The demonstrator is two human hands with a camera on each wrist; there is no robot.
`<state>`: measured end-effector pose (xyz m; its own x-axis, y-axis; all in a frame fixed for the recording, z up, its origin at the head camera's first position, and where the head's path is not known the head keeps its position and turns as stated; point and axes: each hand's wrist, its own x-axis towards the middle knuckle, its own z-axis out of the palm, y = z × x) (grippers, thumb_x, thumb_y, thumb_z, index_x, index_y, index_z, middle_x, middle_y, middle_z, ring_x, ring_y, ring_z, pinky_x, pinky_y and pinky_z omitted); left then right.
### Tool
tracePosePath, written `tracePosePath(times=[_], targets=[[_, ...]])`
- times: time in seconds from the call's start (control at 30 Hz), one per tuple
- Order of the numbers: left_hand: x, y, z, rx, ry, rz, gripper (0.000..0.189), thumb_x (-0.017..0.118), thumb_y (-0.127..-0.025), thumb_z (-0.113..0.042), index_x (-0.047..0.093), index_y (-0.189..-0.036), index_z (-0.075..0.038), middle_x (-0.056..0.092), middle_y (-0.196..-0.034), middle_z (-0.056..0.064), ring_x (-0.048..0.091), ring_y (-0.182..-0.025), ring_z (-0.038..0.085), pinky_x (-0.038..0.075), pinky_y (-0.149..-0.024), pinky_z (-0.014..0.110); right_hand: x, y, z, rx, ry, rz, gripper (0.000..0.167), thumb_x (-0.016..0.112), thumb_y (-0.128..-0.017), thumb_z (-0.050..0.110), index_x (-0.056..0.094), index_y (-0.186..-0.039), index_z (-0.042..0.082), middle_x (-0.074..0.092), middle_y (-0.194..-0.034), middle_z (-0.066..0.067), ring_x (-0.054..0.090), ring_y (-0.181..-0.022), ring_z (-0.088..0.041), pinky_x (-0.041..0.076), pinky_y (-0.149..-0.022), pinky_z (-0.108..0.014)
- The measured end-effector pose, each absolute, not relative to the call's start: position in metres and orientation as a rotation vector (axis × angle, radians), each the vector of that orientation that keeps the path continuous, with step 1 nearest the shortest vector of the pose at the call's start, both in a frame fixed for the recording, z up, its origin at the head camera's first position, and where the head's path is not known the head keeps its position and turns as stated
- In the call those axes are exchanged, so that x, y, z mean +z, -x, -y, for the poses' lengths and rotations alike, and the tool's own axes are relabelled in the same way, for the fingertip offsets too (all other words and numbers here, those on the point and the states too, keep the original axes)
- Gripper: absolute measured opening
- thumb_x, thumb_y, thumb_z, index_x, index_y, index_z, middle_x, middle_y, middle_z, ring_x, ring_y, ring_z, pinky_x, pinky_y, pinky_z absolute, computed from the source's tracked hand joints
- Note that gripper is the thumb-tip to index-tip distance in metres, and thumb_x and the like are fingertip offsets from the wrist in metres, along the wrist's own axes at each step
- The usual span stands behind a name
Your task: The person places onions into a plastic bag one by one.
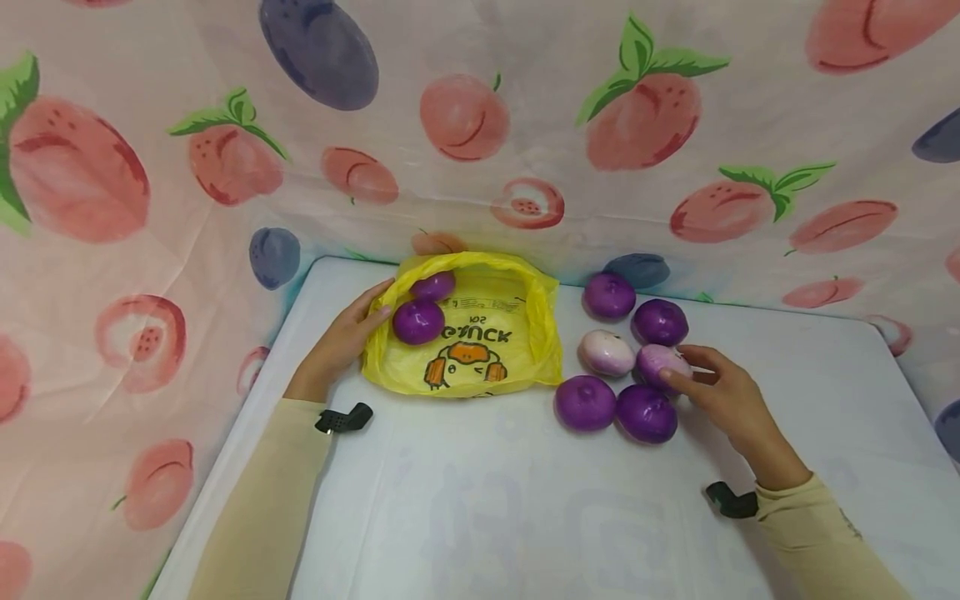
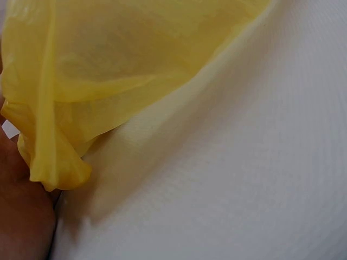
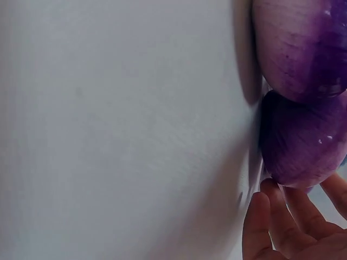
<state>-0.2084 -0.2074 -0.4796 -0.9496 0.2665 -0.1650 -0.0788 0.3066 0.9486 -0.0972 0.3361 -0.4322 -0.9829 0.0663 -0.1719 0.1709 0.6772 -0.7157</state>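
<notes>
On the left, a yellow plastic bag (image 1: 543, 333) with a printed duck lies with its mouth open toward me. My left hand (image 1: 347, 337) pinches its left rim, thumb on the inner side. Two purple onions (image 1: 418, 322) are inside, near that hand. In the left wrist view, bunched yellow plastic (image 2: 59, 157) shows beside the hand. My right hand (image 1: 731, 400) grips a pale purple onion (image 1: 660, 365) at the right of a cluster, thumb in front and fingers behind. In the right wrist view, the fingers (image 3: 306, 214) curve up close below purple onions (image 3: 303, 141).
Several other onions sit close around the gripped one: a whitish onion (image 1: 606, 353) on its left, dark purple onions (image 1: 647, 413) in front and behind. All rest on a white table (image 1: 480, 500). A fruit-print cloth (image 1: 450, 200) hangs behind and at the left.
</notes>
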Motion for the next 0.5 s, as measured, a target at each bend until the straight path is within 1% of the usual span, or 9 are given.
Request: tracePosePath(times=[0.1, 0.27, 0.33, 0.4, 0.5], targets=[[-0.4789, 0.2081, 0.2073, 1.683, -0.163, -2.285, 0.058, 0.052, -0.104, -0.052, 0.033, -0.158, -0.043, 0.026, -0.169, -0.008, 0.018, -0.158, 0.021, 0.017, -0.129, 0.051, -0.4338, 0.0978, -0.3358, -1.216, -0.206, -2.727, 0.069, 0.070, -0.095, 0.048, 0.050, -0.149, 0.009, 0.050, -0.151, -0.023, 0.055, -0.126, -0.036, 0.050, -0.074, -0.011], [-0.4781, 0.2071, 0.2073, 1.694, -0.152, -2.272, 0.058, 0.052, -0.104, -0.050, 0.033, -0.158, -0.043, 0.026, -0.169, -0.008, 0.019, -0.158, 0.019, 0.018, -0.129, 0.049, -0.4360, 0.0996, -0.3368, -1.257, -0.185, -2.663, 0.068, 0.068, -0.098, 0.044, 0.046, -0.151, 0.007, 0.046, -0.153, -0.028, 0.053, -0.129, -0.040, 0.051, -0.075, -0.012], [-0.4785, 0.2074, 0.2073, 1.701, -0.156, -2.269, 0.057, 0.051, -0.104, -0.050, 0.033, -0.158, -0.042, 0.026, -0.169, -0.009, 0.019, -0.158, 0.019, 0.018, -0.129, 0.048, -0.4364, 0.1004, -0.3372, -1.262, -0.184, -2.640, 0.069, 0.067, -0.098, 0.043, 0.045, -0.152, 0.007, 0.045, -0.152, -0.030, 0.054, -0.128, -0.038, 0.052, -0.076, -0.012], [-0.4793, 0.2082, 0.2072, 1.702, -0.163, -2.270, 0.057, 0.051, -0.105, -0.049, 0.033, -0.158, -0.042, 0.026, -0.169, -0.008, 0.018, -0.158, 0.019, 0.017, -0.129, 0.048, -0.4364, 0.1008, -0.3372, -1.263, -0.196, -2.625, 0.069, 0.067, -0.098, 0.043, 0.043, -0.153, 0.008, 0.046, -0.151, -0.031, 0.056, -0.122, -0.028, 0.053, -0.076, -0.014], [-0.4801, 0.2094, 0.2075, 1.699, -0.170, -2.274, 0.058, 0.051, -0.105, -0.050, 0.033, -0.159, -0.041, 0.026, -0.169, -0.008, 0.018, -0.158, 0.020, 0.017, -0.129, 0.049, -0.4370, 0.1010, -0.3369, -1.287, -0.209, -2.604, 0.070, 0.068, -0.098, 0.042, 0.042, -0.154, 0.009, 0.047, -0.150, -0.031, 0.054, -0.111, -0.009, 0.054, -0.078, -0.015]])
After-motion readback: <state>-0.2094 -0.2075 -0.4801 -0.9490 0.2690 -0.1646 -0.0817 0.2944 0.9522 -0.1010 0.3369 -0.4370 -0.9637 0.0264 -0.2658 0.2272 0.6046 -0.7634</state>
